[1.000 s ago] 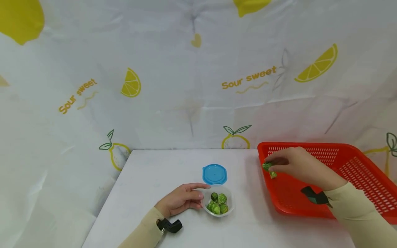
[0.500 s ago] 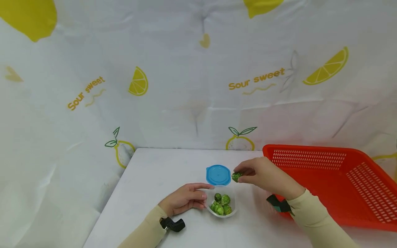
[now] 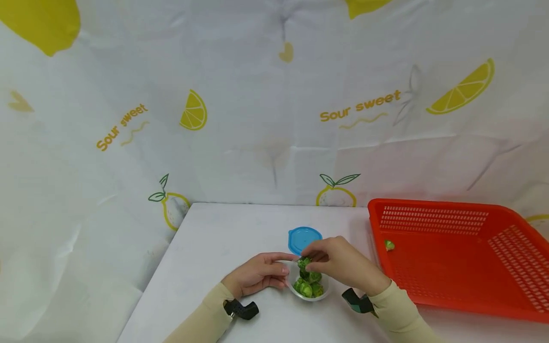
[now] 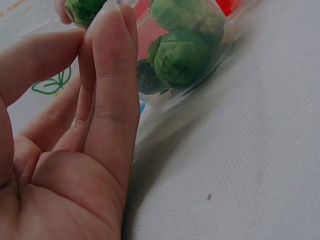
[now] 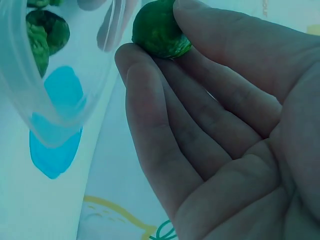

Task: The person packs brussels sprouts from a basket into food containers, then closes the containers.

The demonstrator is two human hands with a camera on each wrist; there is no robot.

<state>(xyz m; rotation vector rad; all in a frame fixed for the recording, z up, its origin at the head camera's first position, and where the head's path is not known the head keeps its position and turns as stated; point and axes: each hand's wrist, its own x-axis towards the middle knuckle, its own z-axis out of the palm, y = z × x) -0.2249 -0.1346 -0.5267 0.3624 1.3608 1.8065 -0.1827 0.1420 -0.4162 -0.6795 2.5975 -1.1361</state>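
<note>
Brussels sprout [image 3: 303, 263]: roundish, no clear long axis; pinched between the right hand's [image 3: 339, 265] thumb and fingertips, which is the nearer hand.
Clear tub [image 3: 309, 299]: below those fingertips, with loose sprouts [image 3: 306, 288] inside.
Left hand [image 3: 259, 275]: mostly straight fingers touching the tub's side; held sprout just beside its index fingertip.
Blue lid [image 3: 301, 238]: just beyond the right fingers.
Red basket [image 3: 450, 271]: well right of the fingers, 1 basket sprout [image 3: 389, 245] inside.
</note>
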